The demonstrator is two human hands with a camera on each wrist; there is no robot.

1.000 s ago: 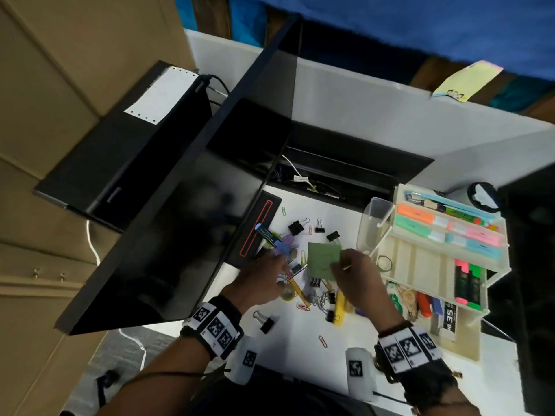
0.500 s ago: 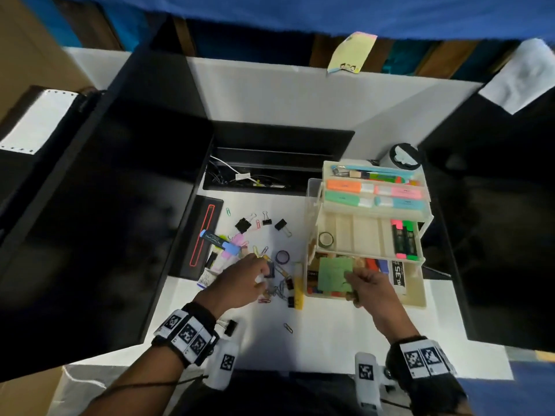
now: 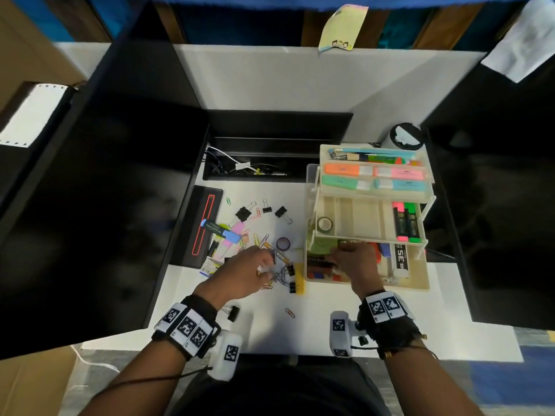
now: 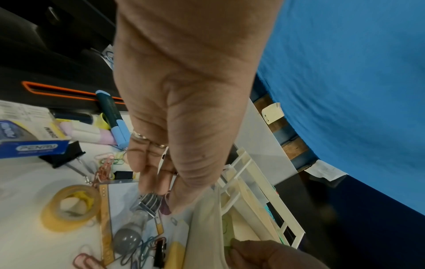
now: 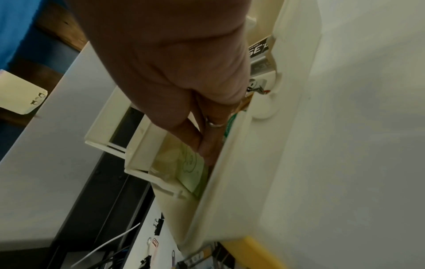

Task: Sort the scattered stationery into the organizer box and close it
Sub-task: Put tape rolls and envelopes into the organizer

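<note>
The cream tiered organizer box (image 3: 417, 284) stands open at the right, its trays stepped back and holding highlighters and pens. My right hand (image 3: 345, 254) reaches into the bottom compartment under the middle tray (image 3: 360, 219). There it pinches a green sticky note pad (image 3: 319, 246), and the right wrist view shows the fingertips (image 5: 204, 148) on the pad (image 5: 193, 172). My left hand (image 3: 265, 267) hovers over the loose pile of paper clips (image 3: 280, 276). Its fingertips (image 4: 147, 183) pinch a small metal clip (image 4: 148, 201) there.
Black binder clips (image 3: 243, 213), a blue highlighter (image 3: 220, 231), a purple tape roll (image 3: 283, 243) and a yellow block (image 3: 299, 279) lie scattered left of the box. Dark monitors flank the white desk. A cable slot (image 3: 255, 169) runs along the back.
My right hand has carried the green pad from the pile rightward into the box's bottom compartment. The left hand stayed at the clip pile. The head view has swung right.
</note>
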